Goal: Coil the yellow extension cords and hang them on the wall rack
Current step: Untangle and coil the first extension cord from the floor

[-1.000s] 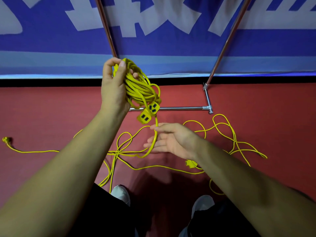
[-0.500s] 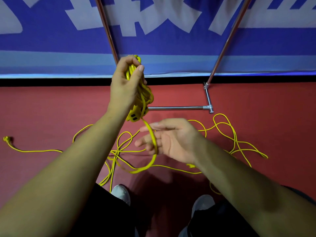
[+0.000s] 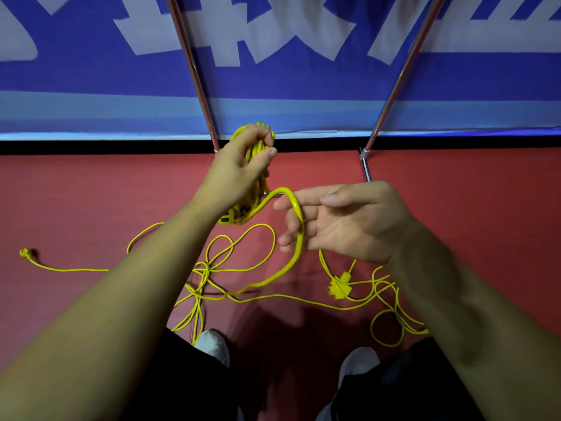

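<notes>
My left hand (image 3: 232, 174) grips a bundle of coiled yellow cord (image 3: 261, 180) held up in front of the rack. The cord's yellow socket block (image 3: 232, 218) hangs under that hand. From the bundle one strand (image 3: 299, 238) arches over the straight fingers of my right hand (image 3: 349, 223), which is relaxed with its palm facing left. That strand drops to the loose cord (image 3: 230, 268) tangled on the red floor. Its plug (image 3: 25, 253) lies far left.
Two slanted metal rack poles (image 3: 194, 71) (image 3: 400, 71) rise against the blue and white banner (image 3: 303, 80). The rack's foot bar (image 3: 365, 168) lies on the floor. A second socket block (image 3: 340, 287) with more loops (image 3: 391, 314) lies right. My white shoes (image 3: 212, 344) (image 3: 358, 363) stand below.
My right hand has risen and moved right, lifting a loop of cord over its fingers. My left hand turned the bundle so the sockets now hang beneath it.
</notes>
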`<action>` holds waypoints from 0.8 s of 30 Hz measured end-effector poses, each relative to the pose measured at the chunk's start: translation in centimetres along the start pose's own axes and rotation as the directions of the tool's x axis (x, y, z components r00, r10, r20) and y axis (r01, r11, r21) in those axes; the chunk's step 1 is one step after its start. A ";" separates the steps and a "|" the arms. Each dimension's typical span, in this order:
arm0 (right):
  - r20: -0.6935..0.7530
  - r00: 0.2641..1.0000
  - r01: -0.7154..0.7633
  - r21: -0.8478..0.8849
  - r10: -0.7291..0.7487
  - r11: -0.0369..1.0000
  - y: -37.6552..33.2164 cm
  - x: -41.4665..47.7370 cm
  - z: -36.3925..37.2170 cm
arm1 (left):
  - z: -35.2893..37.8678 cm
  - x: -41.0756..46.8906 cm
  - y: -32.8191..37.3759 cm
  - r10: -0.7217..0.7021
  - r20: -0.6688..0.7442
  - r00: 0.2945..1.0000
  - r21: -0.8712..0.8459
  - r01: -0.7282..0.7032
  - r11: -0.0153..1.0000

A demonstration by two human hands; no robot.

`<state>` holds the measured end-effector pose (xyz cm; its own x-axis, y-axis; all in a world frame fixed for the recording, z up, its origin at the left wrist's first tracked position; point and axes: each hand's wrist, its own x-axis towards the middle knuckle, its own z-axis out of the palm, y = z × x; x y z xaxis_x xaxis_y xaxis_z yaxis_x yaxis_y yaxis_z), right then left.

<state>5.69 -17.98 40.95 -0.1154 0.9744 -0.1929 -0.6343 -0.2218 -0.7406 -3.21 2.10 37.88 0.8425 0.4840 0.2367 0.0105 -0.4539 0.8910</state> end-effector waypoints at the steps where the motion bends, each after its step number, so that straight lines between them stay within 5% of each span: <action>1: 0.006 1.000 0.007 -0.005 -0.007 1.000 -0.3 -0.2 -0.1 | 0.0 0.0 0.0 0.004 0.027 1.000 0.010 -0.005 1.000; 8: -0.080 0.993 0.088 -0.021 -0.090 0.996 -2.0 -0.8 -1.0 | 0.7 -0.9 0.0 -0.044 0.268 0.962 0.037 0.035 0.999; 15: -0.261 0.945 0.169 -0.135 -0.199 0.976 -2.2 -1.0 -2.6 | 0.9 -1.2 1.1 -0.078 0.391 0.917 -0.145 0.146 0.979; 24: -0.485 0.837 0.053 -0.392 -0.255 0.918 -2.8 -1.1 -3.7 | 1.2 -1.9 0.8 -0.058 0.567 0.822 -0.020 0.084 0.996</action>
<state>10.46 -18.58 40.86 0.4355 0.8540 -0.2846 -0.2888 -0.1669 -0.9427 -4.15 -0.05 37.75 0.9971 -0.0005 -0.0765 0.0700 -0.3969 0.9152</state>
